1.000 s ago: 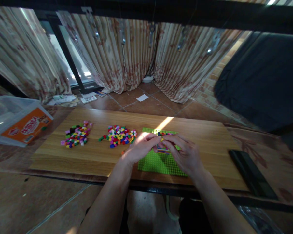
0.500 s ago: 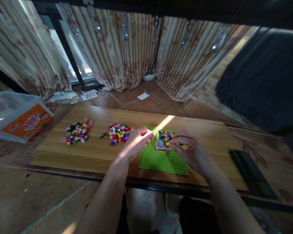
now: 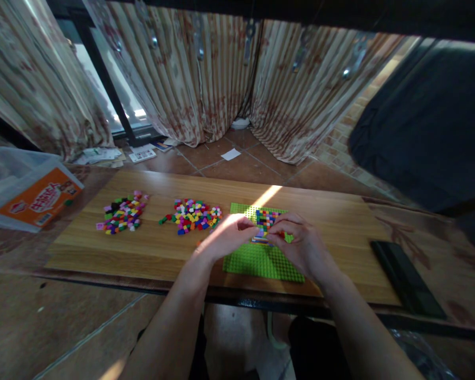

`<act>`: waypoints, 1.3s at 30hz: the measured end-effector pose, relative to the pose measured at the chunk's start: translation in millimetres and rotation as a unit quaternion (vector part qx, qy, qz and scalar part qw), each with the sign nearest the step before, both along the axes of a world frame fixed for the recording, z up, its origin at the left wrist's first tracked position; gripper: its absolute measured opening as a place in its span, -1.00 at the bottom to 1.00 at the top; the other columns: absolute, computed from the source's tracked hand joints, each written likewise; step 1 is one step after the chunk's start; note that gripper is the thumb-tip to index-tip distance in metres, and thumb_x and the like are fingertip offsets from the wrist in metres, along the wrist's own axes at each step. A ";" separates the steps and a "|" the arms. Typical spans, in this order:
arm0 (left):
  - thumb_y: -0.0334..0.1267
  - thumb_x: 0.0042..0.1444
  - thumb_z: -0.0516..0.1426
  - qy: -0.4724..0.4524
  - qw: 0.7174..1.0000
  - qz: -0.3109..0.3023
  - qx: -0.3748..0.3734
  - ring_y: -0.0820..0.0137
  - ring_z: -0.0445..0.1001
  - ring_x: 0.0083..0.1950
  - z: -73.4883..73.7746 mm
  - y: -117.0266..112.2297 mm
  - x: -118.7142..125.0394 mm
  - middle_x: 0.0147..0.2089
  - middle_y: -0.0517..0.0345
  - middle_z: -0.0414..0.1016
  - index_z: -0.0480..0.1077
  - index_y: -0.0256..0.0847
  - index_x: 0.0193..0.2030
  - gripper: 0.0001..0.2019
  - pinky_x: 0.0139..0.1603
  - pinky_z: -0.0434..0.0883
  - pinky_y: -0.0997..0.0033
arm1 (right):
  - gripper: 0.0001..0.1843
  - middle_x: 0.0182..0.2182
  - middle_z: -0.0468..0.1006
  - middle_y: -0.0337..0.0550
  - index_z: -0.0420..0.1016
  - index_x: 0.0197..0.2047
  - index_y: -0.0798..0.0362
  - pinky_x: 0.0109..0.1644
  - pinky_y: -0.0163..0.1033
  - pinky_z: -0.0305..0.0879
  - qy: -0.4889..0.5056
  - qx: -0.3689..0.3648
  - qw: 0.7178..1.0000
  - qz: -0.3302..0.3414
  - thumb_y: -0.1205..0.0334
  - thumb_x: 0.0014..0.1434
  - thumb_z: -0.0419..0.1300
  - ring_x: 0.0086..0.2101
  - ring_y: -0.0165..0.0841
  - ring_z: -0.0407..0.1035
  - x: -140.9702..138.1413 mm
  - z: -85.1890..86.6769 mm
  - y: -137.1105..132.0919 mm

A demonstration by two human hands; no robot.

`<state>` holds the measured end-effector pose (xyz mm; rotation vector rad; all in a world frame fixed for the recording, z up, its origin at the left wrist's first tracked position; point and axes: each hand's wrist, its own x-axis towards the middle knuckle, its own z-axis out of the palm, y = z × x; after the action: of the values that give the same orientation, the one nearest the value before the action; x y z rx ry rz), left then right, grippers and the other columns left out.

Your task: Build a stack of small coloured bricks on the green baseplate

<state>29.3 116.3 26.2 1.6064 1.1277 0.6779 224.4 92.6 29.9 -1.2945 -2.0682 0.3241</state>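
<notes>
Beginning beyond the far-left brick pile (image 3: 123, 214) and the middle brick pile (image 3: 195, 215), at the left hand (image 3: 230, 235): curled in close by the brick build (image 3: 263, 219), cannot tell if pinching anything; next, to the brick build, set on the green baseplate (image 3: 257, 264); then to the right hand (image 3: 301, 243): fingertips drawn together by the brick build's near right side, cannot tell around what; apparently mid-assembly; calling for careful lining-up before pressing; since half a second ago, reaching further in with the left hand.
</notes>
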 end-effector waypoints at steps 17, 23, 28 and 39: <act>0.02 -0.12 0.24 0.058 0.992 0.108 0.026 0.42 0.33 -0.40 -14.4 -1.0 18.2 -0.44 0.24 0.39 0.37 -0.19 -0.41 -0.69 -0.42 0.20 0.39 | -0.93 -0.30 0.52 -0.18 0.54 -0.41 -0.05 -0.13 -0.09 0.38 0.023 -0.057 0.998 0.015 0.25 0.11 0.30 -0.25 -0.29 0.44 9.9 -0.8 3.9; -0.02 -0.06 0.20 0.058 0.990 0.125 0.037 0.40 0.35 -0.39 -20.6 0.1 21.7 -0.44 0.23 0.42 0.36 -0.17 -0.39 -0.74 -0.40 0.21 0.39 | -0.89 -0.28 0.52 -0.17 0.57 -0.36 -0.04 -0.14 -0.12 0.39 0.053 -0.068 0.996 0.015 0.24 0.19 0.22 -0.25 -0.32 0.45 13.6 0.5 4.3; -0.04 -0.03 0.19 0.038 0.990 0.129 0.050 0.43 0.34 -0.40 -23.5 1.4 23.0 -0.44 0.25 0.39 0.34 -0.18 -0.40 -0.76 -0.39 0.23 0.40 | -0.89 -0.32 0.51 -0.17 0.57 -0.37 0.00 -0.20 -0.14 0.36 0.058 -0.078 0.995 -0.008 0.26 0.18 0.23 -0.29 -0.33 0.44 9.5 0.5 4.9; -0.09 -0.05 0.20 0.028 0.988 0.143 0.048 0.45 0.31 -0.43 -18.7 0.6 26.8 -0.48 0.26 0.36 0.33 -0.18 -0.46 -0.79 -0.42 0.18 0.43 | -0.88 -0.38 0.49 -0.19 0.57 -0.44 0.01 -0.39 -0.25 0.30 0.106 -0.088 0.990 -0.020 0.27 0.12 0.25 -0.42 -0.41 0.36 5.4 -2.1 6.9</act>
<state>56.0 116.8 7.5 1.5666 1.4013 0.8911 229.8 99.5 27.8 -1.3409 -1.8644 0.6117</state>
